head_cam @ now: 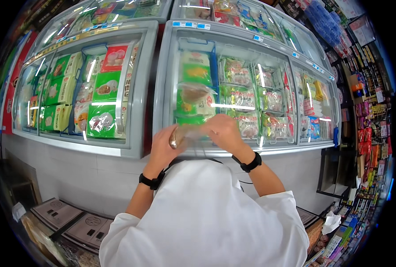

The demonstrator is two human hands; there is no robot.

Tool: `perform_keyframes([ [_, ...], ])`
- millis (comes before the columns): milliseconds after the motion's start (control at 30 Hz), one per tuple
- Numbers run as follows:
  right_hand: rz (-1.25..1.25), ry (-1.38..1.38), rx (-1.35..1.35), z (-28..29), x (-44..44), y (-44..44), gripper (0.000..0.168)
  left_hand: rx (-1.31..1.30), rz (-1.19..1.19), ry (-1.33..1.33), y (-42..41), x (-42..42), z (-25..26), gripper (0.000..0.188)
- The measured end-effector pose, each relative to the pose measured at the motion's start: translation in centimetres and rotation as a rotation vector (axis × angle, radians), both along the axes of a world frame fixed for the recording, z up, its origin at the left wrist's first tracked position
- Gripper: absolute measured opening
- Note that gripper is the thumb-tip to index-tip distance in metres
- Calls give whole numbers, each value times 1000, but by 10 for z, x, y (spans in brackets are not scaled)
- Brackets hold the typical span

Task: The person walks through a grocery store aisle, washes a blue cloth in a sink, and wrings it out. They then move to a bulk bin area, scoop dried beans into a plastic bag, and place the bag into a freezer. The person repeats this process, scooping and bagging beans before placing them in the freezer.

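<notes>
In front of my chest, my left hand [164,147] grips a clear plastic bag [193,133]. Something brownish and shiny [173,138] shows beside my left fingers; its kind cannot be made out. My right hand [223,130] has its fingers bent in and pinches the other side of the bag, which is blurred. Both hands are above the front edge of a chest freezer with a glass lid [238,46]. Below the glass, near my hands, lie green frozen food packs [196,75] and clear bags of frozen food [236,71].
A second glass-topped freezer [138,83] stands to the left, holding green packs [103,120]. Further freezers [241,11] adjoin behind. Shelves of packaged goods [368,140] line the right side. Behind me, boxes with dark cut-outs [89,230] sit at the lower left.
</notes>
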State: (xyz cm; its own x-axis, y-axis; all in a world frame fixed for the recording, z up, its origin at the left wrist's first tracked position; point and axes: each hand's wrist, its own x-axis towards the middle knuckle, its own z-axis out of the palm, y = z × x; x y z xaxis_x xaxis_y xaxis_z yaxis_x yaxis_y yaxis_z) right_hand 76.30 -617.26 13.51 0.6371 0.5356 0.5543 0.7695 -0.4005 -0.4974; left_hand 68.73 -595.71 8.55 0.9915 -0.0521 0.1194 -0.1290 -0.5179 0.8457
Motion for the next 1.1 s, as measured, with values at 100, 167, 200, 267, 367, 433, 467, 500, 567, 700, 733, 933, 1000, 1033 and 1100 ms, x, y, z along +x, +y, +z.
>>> perform_keyframes([
  [100, -80, 13, -65, 0, 7, 5, 7, -90, 62, -8, 3, -2, 2, 63],
  [167, -88, -1, -98, -2, 12, 10, 5, -63, 142, -115, 11, -11, -5, 61],
  [200, -89, 6, -130, -4, 15, 12, 4, -121, 196, -45, 18, -16, -10, 57],
  [267, -89, -60, -269, -9, 22, 15, 5, -255, 325, 85, 34, -29, -23, 50],
  [367, -144, -67, -299, -21, 34, 18, 4, -399, 525, 207, 49, -55, -41, 39],
  [433, -205, -32, -291, -30, 42, 20, 4, -483, 541, 184, 61, -68, -50, 34],
  [467, -212, -31, -286, -36, 45, 22, 3, -508, 564, 215, 65, -73, -53, 32],
  [500, -221, -28, -282, -41, 47, 23, 3, -515, 558, 204, 69, -76, -55, 31],
  [567, -236, -5, -285, -53, 47, 27, 3, -516, 565, 235, 77, -79, -57, 29],
  [700, -286, 58, -321, -69, 35, 31, 4, -514, 494, 269, 85, -74, -58, 27],
  [733, -303, 65, -328, -71, 32, 30, 5, -513, 472, 273, 86, -72, -59, 26],
  [933, -303, 131, -329, -61, 9, 17, 25, -494, 300, 297, 84, -56, -71, 25],
  [1000, -329, 55, -306, -54, -8, 8, 33, -504, 237, 323, 81, -52, -73, 24],
  [1033, -357, 102, -293, -50, -18, 1, 40, -513, 211, 340, 79, -50, -73, 24],
  [1100, -456, 145, -196, -47, -38, -13, 39, -513, 167, 357, 73, -48, -69, 24],
])
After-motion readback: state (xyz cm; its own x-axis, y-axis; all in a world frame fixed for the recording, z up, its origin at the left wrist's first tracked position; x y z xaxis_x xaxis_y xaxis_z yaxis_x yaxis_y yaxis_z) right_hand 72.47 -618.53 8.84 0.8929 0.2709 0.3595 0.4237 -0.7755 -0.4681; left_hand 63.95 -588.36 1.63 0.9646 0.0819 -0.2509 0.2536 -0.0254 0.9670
